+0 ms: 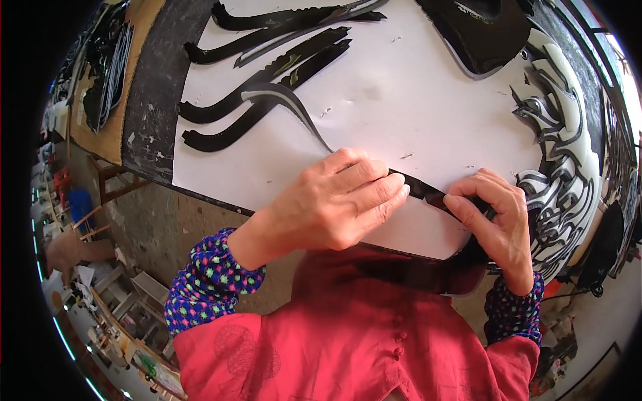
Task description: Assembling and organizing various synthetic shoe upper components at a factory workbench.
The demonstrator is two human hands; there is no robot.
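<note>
My left hand point(334, 200) is closed, its fingers curled over a black strip point(294, 107) near the table's front edge. From my fingers the narrow, curved strip runs up and left over the white sheet, with a grey edge. My right hand point(495, 217) pinches a glossy black piece point(435, 198) between thumb and fingers, beside the left fingertips. Between the hands the glossy black surface shows; whether strip and piece are joined there I cannot tell. A larger glossy black curved panel point(428, 273) hangs below, at the table's edge against my red apron, partly hidden by my right hand.
Several black curved strips point(227, 134) lie at the upper left of the white sheet point(388, 113). A large glossy black panel point(485, 40) rests at the upper right. Black and white curved parts point(558, 134) are piled on the right. More strips point(110, 77) lie on a brown board.
</note>
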